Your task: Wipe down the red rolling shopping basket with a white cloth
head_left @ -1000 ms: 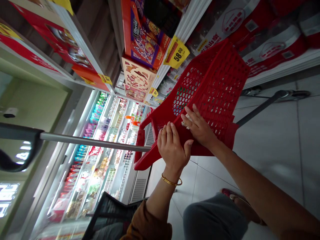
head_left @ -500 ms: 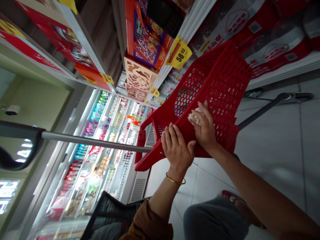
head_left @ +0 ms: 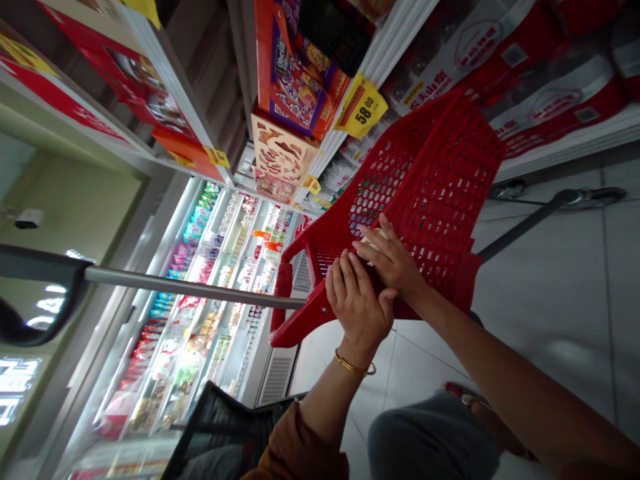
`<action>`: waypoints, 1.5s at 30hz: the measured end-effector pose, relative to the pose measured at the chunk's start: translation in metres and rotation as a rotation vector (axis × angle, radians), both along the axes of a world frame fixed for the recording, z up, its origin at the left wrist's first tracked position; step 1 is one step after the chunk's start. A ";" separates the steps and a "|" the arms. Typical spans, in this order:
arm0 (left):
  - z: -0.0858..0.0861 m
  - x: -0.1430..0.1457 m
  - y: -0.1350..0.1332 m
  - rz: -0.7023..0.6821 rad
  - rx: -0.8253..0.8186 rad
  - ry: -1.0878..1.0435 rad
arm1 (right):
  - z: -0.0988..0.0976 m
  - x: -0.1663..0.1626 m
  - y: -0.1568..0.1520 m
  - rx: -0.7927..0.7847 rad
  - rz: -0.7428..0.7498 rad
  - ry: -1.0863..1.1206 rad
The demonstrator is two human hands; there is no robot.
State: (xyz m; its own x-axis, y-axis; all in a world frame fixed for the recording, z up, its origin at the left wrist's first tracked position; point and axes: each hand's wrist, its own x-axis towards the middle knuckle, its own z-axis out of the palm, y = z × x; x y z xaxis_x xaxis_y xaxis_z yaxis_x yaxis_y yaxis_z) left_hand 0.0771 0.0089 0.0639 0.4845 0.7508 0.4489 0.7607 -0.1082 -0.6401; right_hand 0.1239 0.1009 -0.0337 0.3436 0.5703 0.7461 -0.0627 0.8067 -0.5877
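A red plastic basket point(head_left: 445, 180) on a wheeled shopping cart fills the middle of the head view, which is tilted sideways. On its side near the handle end lies my left hand point(head_left: 357, 300), fingers stretched flat and thumb apart, with a gold bracelet on the wrist. Just beside it, my right hand point(head_left: 393, 263) presses a crumpled white wad point(head_left: 373, 245), like tissue or cloth, against the basket's side. Most of the wad is hidden under the fingers. The two hands nearly touch.
Packs of red-labelled bottles point(head_left: 480, 47) and boxed goods point(head_left: 295, 73) with a yellow price tag point(head_left: 363, 107) stand on shelves beyond the basket. A grey metal bar point(head_left: 195, 287) runs left from the cart. A lit display cooler point(head_left: 215, 287) and a black mesh chair point(head_left: 225, 427) are at left.
My right hand has slid left along the basket with the white wad, closer to my left hand. The wad is now more covered. My left hand has barely shifted.
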 end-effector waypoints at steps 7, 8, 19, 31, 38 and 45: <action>0.002 0.000 0.000 -0.018 -0.002 -0.004 | 0.004 0.007 0.009 -0.079 -0.095 0.114; 0.002 0.000 0.000 -0.020 -0.002 -0.007 | 0.004 0.010 0.012 -0.097 -0.111 0.128; 0.000 -0.005 0.000 -0.021 -0.016 -0.031 | 0.004 0.027 0.037 -0.205 -0.216 0.244; -0.001 -0.005 0.001 -0.044 0.045 -0.036 | 0.015 0.002 -0.015 0.008 -0.179 0.146; 0.001 -0.006 -0.001 -0.044 0.035 -0.016 | 0.006 -0.006 -0.009 -0.015 -0.132 -0.007; -0.001 -0.007 -0.001 -0.033 0.017 -0.032 | -0.001 0.010 0.018 -0.182 -0.218 0.187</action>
